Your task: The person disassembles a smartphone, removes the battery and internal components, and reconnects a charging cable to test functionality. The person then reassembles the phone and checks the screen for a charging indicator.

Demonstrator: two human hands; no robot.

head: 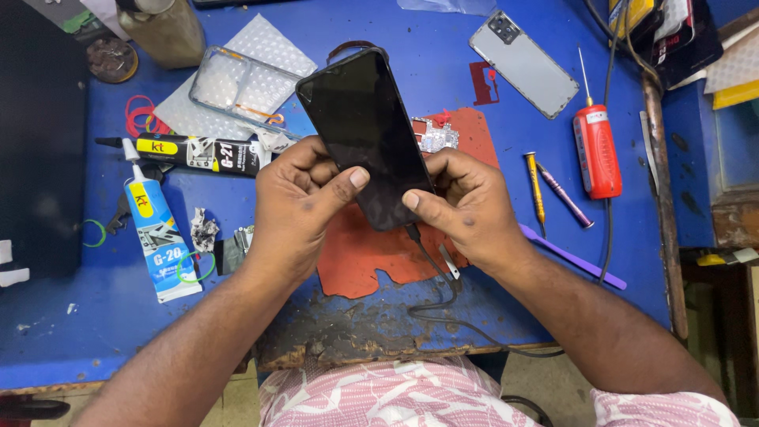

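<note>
Both hands grip a black phone [365, 134] above the middle of the blue bench [443, 55]. Left hand [296, 207] closes its fingers on the near left edge, right hand [466, 207] on the near right edge. A cable [431, 273] hangs from its near end. A red screwdriver [597, 146] lies right.

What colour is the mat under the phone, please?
The mat is red-orange, seen in the head view.

A black phone [366, 134] with a dark, unlit screen tilts face up above a blue surface [443, 63], its top end pointing away, its lower end gripped between both hands. A black cable [443, 296] runs from its bottom edge.
</note>
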